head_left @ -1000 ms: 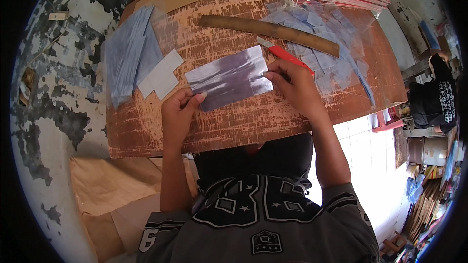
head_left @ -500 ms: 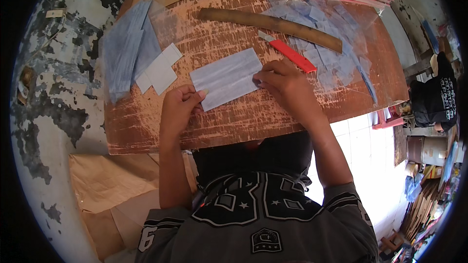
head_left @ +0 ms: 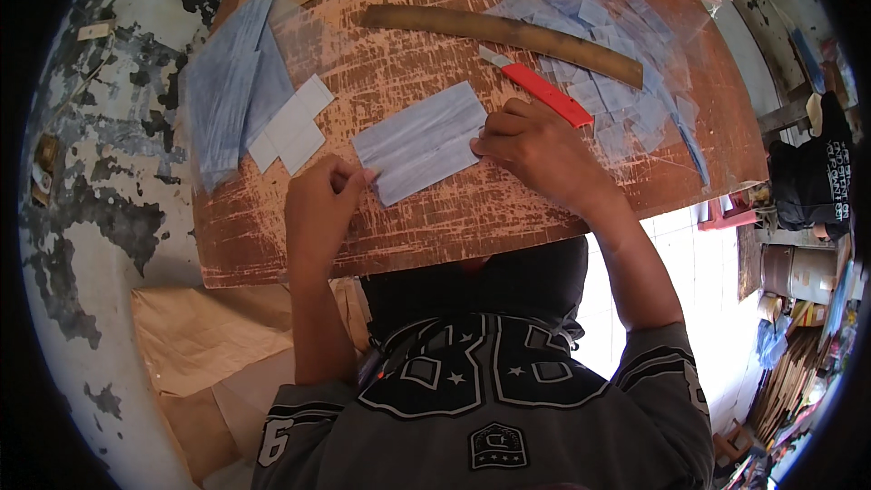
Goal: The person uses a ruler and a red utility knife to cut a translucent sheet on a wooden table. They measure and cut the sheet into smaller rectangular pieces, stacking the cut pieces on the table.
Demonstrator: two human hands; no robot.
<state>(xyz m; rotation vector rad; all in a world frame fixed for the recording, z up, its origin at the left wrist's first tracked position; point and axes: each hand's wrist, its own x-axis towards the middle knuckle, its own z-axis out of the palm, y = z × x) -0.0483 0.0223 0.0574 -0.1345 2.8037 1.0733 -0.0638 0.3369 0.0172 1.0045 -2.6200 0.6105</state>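
Head view: a pale blue-grey rectangular sheet lies flat on the scratched orange-brown wooden board, held between both hands. The left hand is curled, its fingertips pinching the sheet's lower left corner. The right hand is loosely bent, fingertips pressing down on the sheet's right edge (whether any finger is tucked under that edge I cannot tell).

Just beyond the right hand lies a red utility knife, and past it a long wooden ruler lies across the board. A stack of similar blue sheets and a white cross-shaped template sit to the left; small clear cut pieces scatter on the right.

A likely slip: the thin sheet could skid or crease under uneven finger pressure, and the right hand's knuckles are close to the knife.
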